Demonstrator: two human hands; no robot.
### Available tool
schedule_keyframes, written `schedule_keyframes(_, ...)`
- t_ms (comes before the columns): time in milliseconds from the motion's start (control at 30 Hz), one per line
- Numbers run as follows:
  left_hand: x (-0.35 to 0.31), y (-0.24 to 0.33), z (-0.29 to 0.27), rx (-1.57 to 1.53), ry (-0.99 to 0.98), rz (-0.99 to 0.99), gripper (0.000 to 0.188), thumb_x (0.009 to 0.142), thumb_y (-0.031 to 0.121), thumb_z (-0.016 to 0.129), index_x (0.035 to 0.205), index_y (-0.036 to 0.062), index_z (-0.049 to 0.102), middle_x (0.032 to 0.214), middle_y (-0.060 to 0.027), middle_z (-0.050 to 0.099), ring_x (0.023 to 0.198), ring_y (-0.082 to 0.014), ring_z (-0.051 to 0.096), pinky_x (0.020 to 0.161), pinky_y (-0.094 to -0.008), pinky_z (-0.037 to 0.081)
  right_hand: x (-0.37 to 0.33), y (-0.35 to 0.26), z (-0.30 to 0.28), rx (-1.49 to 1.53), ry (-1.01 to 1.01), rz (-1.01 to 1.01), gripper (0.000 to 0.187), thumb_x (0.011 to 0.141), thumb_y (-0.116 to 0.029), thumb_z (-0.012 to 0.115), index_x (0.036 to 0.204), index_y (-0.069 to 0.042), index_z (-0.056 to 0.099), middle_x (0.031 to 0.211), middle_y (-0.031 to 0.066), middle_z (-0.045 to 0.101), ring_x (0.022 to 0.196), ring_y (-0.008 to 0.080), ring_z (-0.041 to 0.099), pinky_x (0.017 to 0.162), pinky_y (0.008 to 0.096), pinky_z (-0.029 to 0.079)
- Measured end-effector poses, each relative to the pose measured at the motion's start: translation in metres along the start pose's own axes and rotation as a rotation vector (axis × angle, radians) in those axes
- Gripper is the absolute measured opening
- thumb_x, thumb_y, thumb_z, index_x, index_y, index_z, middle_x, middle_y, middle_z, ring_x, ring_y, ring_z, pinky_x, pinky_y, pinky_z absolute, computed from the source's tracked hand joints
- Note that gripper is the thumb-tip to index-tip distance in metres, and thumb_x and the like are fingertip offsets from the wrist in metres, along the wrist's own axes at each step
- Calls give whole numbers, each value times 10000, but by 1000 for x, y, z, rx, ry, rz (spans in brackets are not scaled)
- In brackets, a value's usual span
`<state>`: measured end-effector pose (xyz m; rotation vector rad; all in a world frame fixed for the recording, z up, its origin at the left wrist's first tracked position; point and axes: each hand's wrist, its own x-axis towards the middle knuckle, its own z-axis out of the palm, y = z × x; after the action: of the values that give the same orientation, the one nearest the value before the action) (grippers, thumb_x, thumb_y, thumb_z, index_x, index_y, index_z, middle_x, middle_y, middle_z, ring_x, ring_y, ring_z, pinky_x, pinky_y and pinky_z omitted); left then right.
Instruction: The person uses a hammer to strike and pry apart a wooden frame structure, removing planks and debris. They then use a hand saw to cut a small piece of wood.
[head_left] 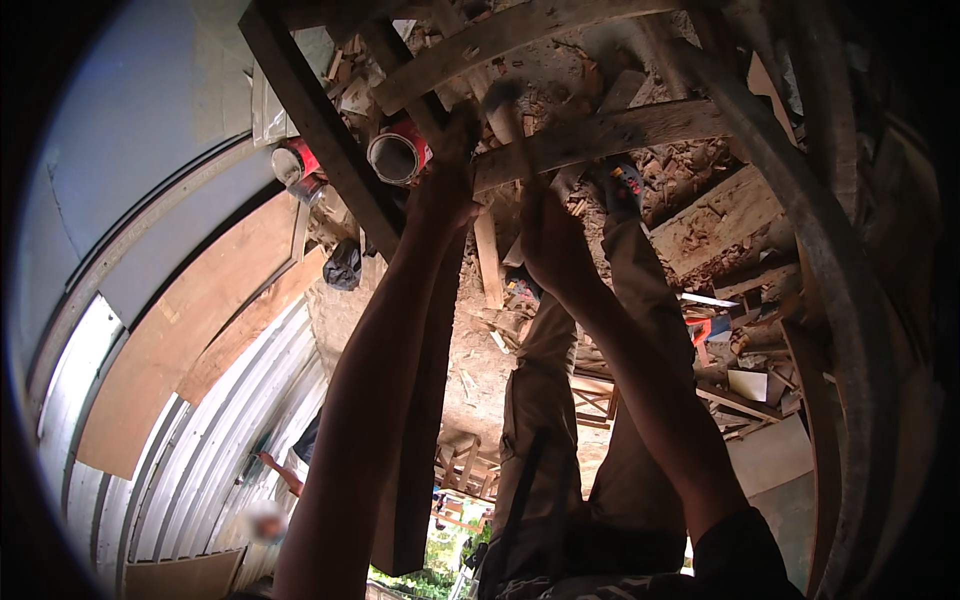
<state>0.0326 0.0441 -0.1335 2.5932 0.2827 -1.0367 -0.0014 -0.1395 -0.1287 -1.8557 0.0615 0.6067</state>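
My left hand (447, 195) is closed at a dark wooden beam (405, 520), which runs down beneath my left forearm; shadow hides part of the grip. My right hand (548, 240) makes a fist around the handle of what looks like a hammer (508, 120), its dark head blurred and pointing away from me. Just beyond both hands, a curved wooden crosspiece (620, 130) of a rough wooden frame spans from the left hand toward the right. An open red can (398, 155) stands just left of my left hand.
Another red can (293, 162) lies beyond a slanted timber (318, 125). Wood chips and offcuts litter the dirt floor around my feet. A long curved timber (845, 250) bounds the right side. Corrugated metal sheets (215, 440) line the left, where another person's arm (282, 474) shows.
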Motion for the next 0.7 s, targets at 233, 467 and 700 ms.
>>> schedule_keyframes(233,0,-5,3,31,39,39,1287,500,77,926,1530,125,154,1572,-123,249,1353,-317,422,1082,-422,440,-4,-12,1,47,-12,168,233,968,-153,479,1125,18,487,846,189,518,646,364,607,502,455,469)
schedule_keyframes(467,5,-14,14,-11,53,-3,1261,527,40,903,1534,190,159,1566,-107,272,1350,-317,425,1076,-430,447,-7,-6,-4,-20,-54,115,221,983,-182,470,1109,-1,488,870,243,585,660,408,617,503,463,472)
schedule_keyframes(700,8,-19,18,-11,169,102,1243,546,-17,860,1537,209,144,1568,-99,268,1321,-335,455,1032,-443,482,-17,10,5,-294,-2,-248,249,981,-184,493,1126,18,493,727,255,589,612,433,611,467,485,468)
